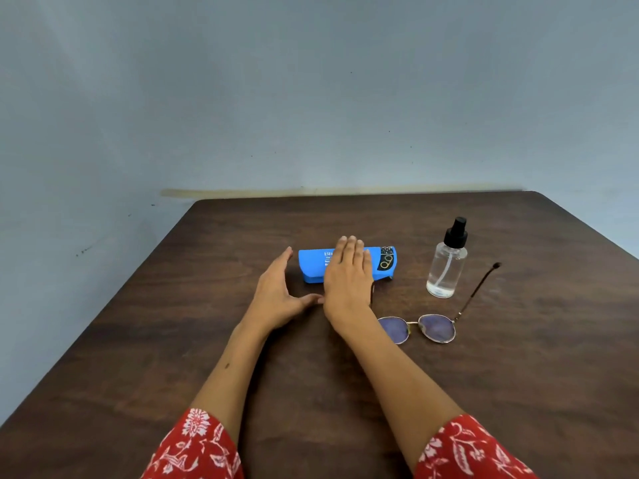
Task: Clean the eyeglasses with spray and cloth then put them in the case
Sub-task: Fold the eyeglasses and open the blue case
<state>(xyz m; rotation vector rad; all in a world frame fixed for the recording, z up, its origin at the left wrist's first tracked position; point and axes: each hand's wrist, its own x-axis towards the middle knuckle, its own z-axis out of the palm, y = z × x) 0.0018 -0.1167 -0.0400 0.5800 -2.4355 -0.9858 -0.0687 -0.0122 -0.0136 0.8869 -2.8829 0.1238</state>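
A blue printed rectangular eyeglass case lies closed. Well right of it, a clear plastic spray bottle with black nozzle stands upright. Gold-rimmed round eyeglasses lie nearer, one temple unfolded.

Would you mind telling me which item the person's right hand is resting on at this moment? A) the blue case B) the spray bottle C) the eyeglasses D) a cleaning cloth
A: the right hand lies flat, fingers straight, on the blue case, while the spray bottle and eyeglasses sit untouched to its right.
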